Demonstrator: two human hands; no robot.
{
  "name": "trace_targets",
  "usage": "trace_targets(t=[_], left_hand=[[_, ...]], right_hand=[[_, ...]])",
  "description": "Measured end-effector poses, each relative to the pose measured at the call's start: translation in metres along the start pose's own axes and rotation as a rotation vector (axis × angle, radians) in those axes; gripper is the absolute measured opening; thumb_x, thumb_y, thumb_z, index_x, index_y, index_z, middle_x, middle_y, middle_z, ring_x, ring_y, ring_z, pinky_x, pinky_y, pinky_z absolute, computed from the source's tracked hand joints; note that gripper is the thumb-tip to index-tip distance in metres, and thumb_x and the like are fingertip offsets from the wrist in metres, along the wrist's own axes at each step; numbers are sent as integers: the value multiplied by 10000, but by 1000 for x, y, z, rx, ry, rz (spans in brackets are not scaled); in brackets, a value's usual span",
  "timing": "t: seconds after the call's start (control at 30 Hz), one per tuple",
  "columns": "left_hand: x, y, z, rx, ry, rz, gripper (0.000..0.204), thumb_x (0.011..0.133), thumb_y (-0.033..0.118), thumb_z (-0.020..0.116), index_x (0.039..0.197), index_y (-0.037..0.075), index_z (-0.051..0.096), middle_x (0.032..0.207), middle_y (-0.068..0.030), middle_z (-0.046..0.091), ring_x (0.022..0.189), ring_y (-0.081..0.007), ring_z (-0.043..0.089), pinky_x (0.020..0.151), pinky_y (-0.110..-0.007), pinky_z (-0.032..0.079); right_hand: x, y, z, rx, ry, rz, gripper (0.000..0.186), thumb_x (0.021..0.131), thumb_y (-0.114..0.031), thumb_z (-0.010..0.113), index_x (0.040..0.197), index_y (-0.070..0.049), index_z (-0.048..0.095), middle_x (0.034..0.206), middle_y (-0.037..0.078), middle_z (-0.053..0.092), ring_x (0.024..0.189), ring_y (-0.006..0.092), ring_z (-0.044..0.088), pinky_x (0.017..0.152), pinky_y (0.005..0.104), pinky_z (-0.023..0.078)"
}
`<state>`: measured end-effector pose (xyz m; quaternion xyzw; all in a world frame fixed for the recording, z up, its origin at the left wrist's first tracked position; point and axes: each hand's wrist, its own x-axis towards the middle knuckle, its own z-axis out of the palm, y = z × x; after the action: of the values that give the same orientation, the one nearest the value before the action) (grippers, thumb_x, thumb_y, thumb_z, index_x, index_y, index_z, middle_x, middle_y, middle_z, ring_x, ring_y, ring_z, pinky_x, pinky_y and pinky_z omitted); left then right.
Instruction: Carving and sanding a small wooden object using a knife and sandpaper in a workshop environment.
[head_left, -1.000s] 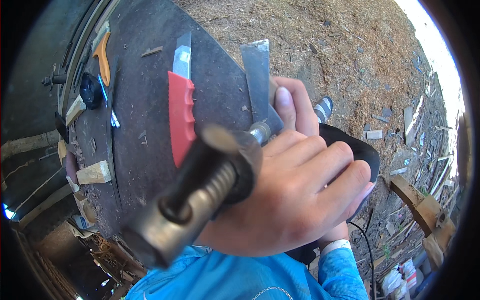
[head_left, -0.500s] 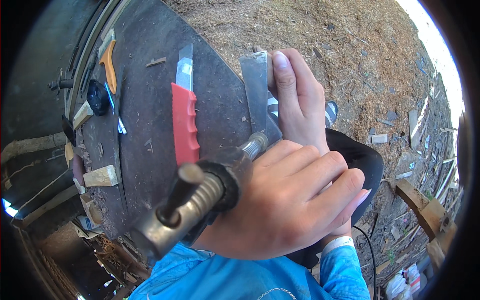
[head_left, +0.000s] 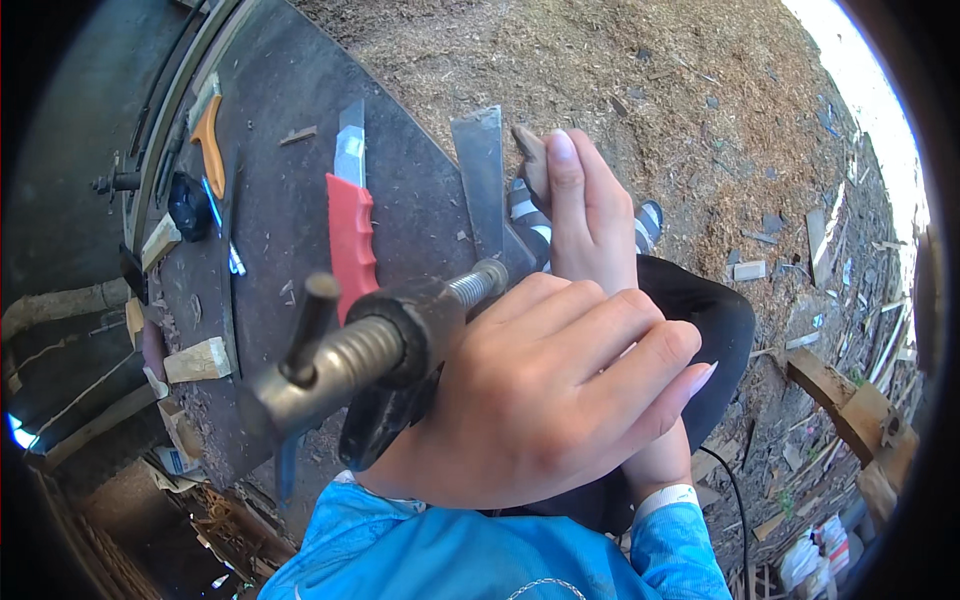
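Note:
A small brown piece (head_left: 533, 165), perhaps wood, is pinched between the thumb and fingers of my right hand (head_left: 592, 215), beyond the table edge. Just left of it, a flat metal strip (head_left: 480, 170) stands out from the table, apart from the piece. A screw clamp (head_left: 400, 325) with a threaded rod sits at the strip's near end. My left hand (head_left: 545, 390) is closed beside the clamp, crossing over my right forearm; whatever its curled fingers hold is hidden. A red-handled cutter (head_left: 350, 235) with a wide blade lies on the dark table (head_left: 290, 190).
On the table's left are an orange-handled brush (head_left: 208, 150), a black lump (head_left: 190, 205), a blue-and-white pen (head_left: 225, 230) and wood blocks (head_left: 198, 360). Shavings and scraps cover the ground (head_left: 700, 110). A black cable (head_left: 742, 490) and timber (head_left: 840, 405) lie at the right.
My right hand has drawn the brown piece away from the strip, so more of it shows. The view has shifted slightly, and my left hand stays closed by the clamp.

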<state>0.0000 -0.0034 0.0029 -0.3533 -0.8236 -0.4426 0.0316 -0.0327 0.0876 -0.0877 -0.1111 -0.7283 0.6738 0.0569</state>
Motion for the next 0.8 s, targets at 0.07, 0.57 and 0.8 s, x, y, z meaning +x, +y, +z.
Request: trace_targets(t=[0.07,0.57,0.8], left_hand=[[3,4,3,-5,-2,10,190,771,124,848,926,95,740,805,-1,706,640,-174,638,569,-309,426],[4,0,9,-72,-8,53,184,791,176,834,925,96,737,812,-1,696,659,-178,643,578,-316,438],[1,3,6,-15,36,6,178,788,147,842,913,102,723,800,-11,681,674,-189,648,591,-318,448]], right_hand=[[8,-2,3,16,25,-38,371,1128,-336,440,949,-44,583,686,148,621,612,350,612,595,420,464],[-23,-13,-12,41,38,78,407,1131,-342,422,887,-54,574,640,152,594,572,346,593,566,429,454],[12,-14,15,53,25,38,445,1135,-358,418,871,-25,547,620,157,559,539,280,497,570,420,427]])
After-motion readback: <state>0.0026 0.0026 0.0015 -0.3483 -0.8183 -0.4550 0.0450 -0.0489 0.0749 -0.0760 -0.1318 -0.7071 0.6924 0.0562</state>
